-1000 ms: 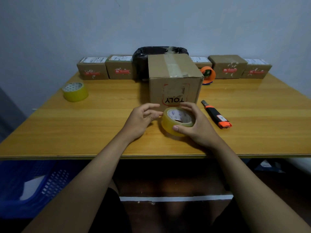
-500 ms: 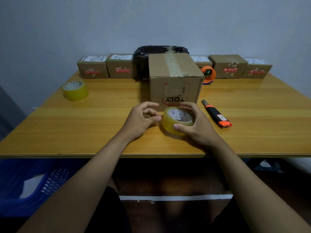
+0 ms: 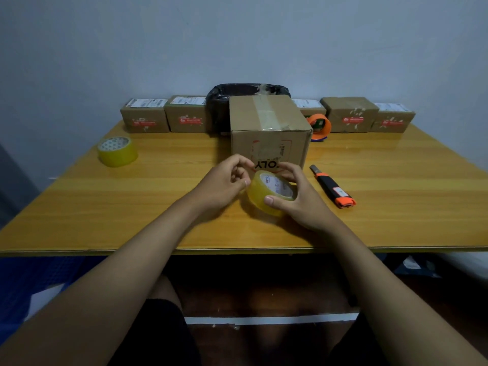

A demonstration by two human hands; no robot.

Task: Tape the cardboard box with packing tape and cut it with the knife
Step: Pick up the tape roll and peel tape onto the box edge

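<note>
Your right hand [image 3: 298,204] holds the tape roll [image 3: 269,192] tilted on the table [image 3: 158,207] in a firm grip — steadying it so your left hand [image 3: 224,184], fingers pinched at its edge, can probably find the tape end. The cardboard box [image 3: 269,133] stands just beyond; the knife [image 3: 332,187] lies to the right.

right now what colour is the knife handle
Black with orange ends, on the knife; head view shows it.

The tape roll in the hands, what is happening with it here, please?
A person holds the tape roll in the right hand just in front of the cardboard box. The fingers of the left hand pick at its edge, probably seeking the tape's end. No tape is pulled out yet. The knife lies untouched on the table to the right.
</note>
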